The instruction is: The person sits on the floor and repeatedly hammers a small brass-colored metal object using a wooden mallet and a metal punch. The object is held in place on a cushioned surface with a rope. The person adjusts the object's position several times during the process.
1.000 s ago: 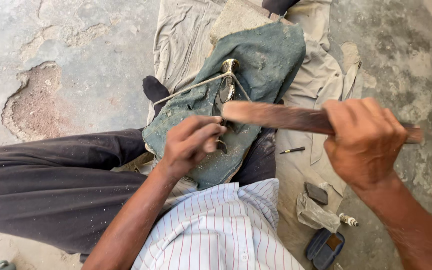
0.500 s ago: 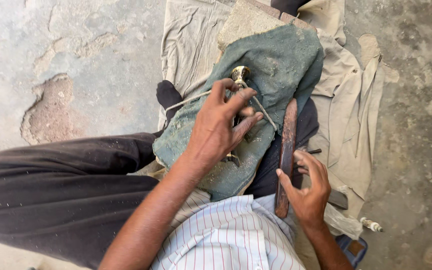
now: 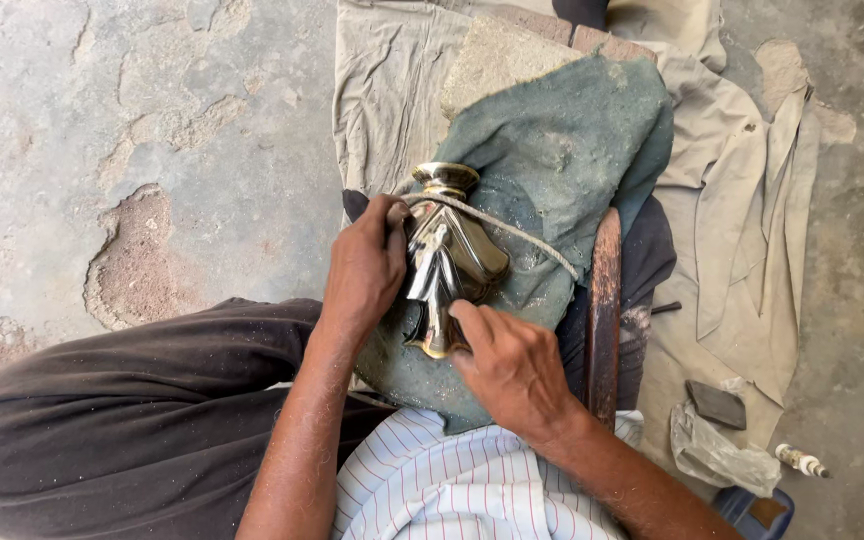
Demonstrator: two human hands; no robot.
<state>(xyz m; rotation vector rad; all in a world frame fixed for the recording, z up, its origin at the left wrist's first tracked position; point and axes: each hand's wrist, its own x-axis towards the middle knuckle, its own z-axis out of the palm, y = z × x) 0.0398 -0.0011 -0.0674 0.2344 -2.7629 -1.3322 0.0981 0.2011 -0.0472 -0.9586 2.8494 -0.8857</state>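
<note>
A shiny brass-coloured metal piece (image 3: 449,262) with a round neck and a flared faceted body lies on a green cloth (image 3: 562,150) over my lap. A cord (image 3: 512,228) runs across its upper part. My left hand (image 3: 364,270) grips its left side, thumb near the cord. My right hand (image 3: 514,368) rests at its lower end, thumb pressed on the rim. A long brown wooden stick (image 3: 604,310) lies on the cloth just right of my right hand, not held.
A beige cloth (image 3: 742,200) is spread on the cracked concrete floor (image 3: 132,150). A small dark block (image 3: 717,404), a crumpled plastic bag (image 3: 717,458), a small white tool (image 3: 802,461) and a blue box (image 3: 757,512) lie at the right.
My right hand has let go of the wooden stick, laid down beside my leg, and moved onto the metal piece's lower end. My left hand has shifted onto its left side.
</note>
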